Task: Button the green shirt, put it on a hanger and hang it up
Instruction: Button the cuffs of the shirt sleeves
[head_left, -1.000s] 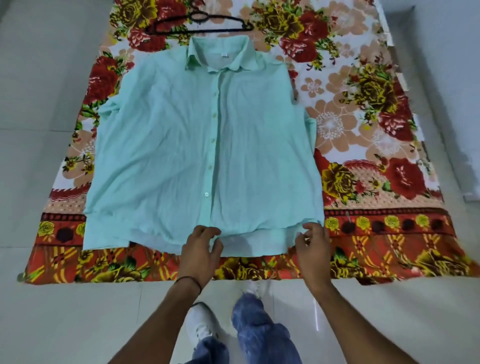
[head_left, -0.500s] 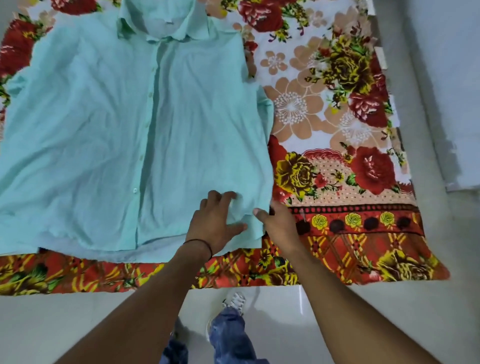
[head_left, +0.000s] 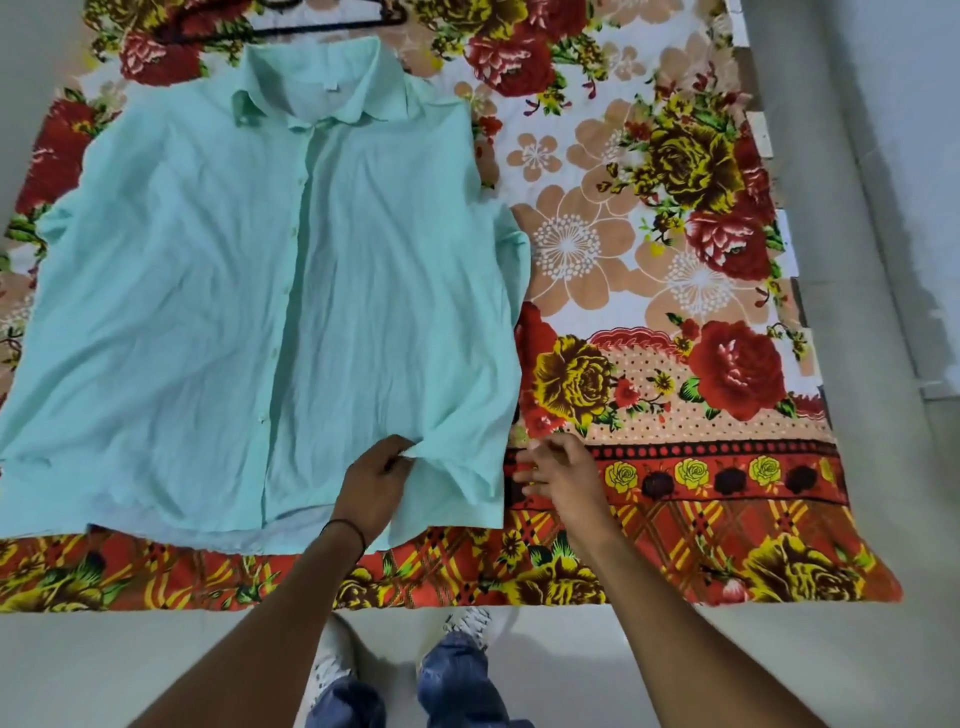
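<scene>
Green shirt (head_left: 208, 312), one, spread flat left of centre on one floral sheet (head_left: 675, 467). One black hanger (head_left: 332, 27) at top edge, above collar. Two hands: left hand (head_left: 374, 483) grip pinching fold near hem; right hand (head_left: 566, 478) grip released, just beside shirt. Pale floor (head_left: 883, 649) around.

The green shirt (head_left: 208, 312) is a plain pale mint; its buttons (head_left: 274, 354) match the fabric in a lighter tone. The sheet (head_left: 649, 291) carries a floral print: red, yellow-olive and peach flowers with green leaves on white, ending in an orange-red border with yellow roses, dark dots and yellow crossed lines. The hanger (head_left: 332, 25) is black. The floor (head_left: 909, 519) is pale grey. The jeans (head_left: 457, 686) are mottled blue, the shoes (head_left: 327, 670) white, the wrist band (head_left: 347, 530) black.
</scene>
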